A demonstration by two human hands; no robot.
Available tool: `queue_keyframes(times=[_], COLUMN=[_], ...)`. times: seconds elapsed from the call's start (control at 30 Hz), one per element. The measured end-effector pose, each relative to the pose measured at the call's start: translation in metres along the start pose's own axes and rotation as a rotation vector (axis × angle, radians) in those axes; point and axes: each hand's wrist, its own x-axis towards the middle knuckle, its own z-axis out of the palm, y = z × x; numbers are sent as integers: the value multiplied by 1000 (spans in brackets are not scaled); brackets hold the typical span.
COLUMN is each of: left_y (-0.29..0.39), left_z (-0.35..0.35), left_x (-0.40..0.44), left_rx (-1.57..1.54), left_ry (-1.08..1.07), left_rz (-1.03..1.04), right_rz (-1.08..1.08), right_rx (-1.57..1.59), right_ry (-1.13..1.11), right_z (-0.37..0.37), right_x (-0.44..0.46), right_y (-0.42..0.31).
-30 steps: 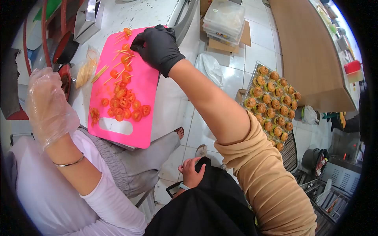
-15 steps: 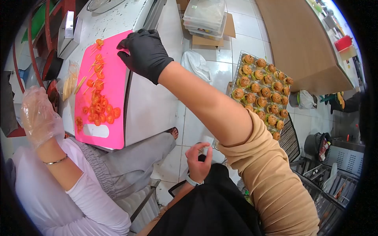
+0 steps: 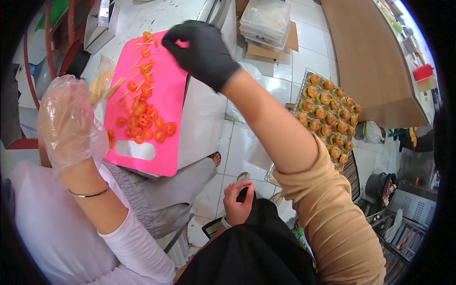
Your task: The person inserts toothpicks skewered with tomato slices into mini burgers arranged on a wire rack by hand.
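My right hand [image 3: 202, 54], in a black glove, is over the far right edge of a pink cutting board [image 3: 166, 90]. Its thumb and forefinger are closed in a pinch beside a toothpick [image 3: 151, 43]; whether they grip it I cannot make out. Tomato pieces on toothpicks [image 3: 146, 90] form a column down the board. Loose tomato slices [image 3: 142, 124] are heaped nearer its handle hole. Low in the middle, my bare left hand [image 3: 238, 204] rests before my black apron, fingers loosely bent, thumb apart, nothing in it.
Beside me at left, a person's plastic-gloved hand [image 3: 71, 123] is raised near the board. A bag of toothpicks [image 3: 100, 80] lies left of the board. To the right stands a rack of small burgers [image 3: 327, 114]. Clear plastic boxes [image 3: 264, 21] are stacked on the floor.
The view has shifted, so the board appears farther right. My right hand has moved slightly inward, its pinch now at a toothpick. The other person's gloved hand has come closer to the board.
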Motion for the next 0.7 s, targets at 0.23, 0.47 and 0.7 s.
queue_keyframes(times=[0.23,0.47,0.7], left_y=[95,85,79], left_z=[19,104,207], left_x=[67,18,-65], left_rx=[-836,-854,-970], left_ry=[222,-252,-430], left_rz=[-109,-290,-594], right_rz=[724,946,1101], right_rx=[365,239,85], right_ry=[-268,-36,370], right_z=[-164,-253,-322], right_x=[-161,-276,-389], right_y=[-60,-75,-90])
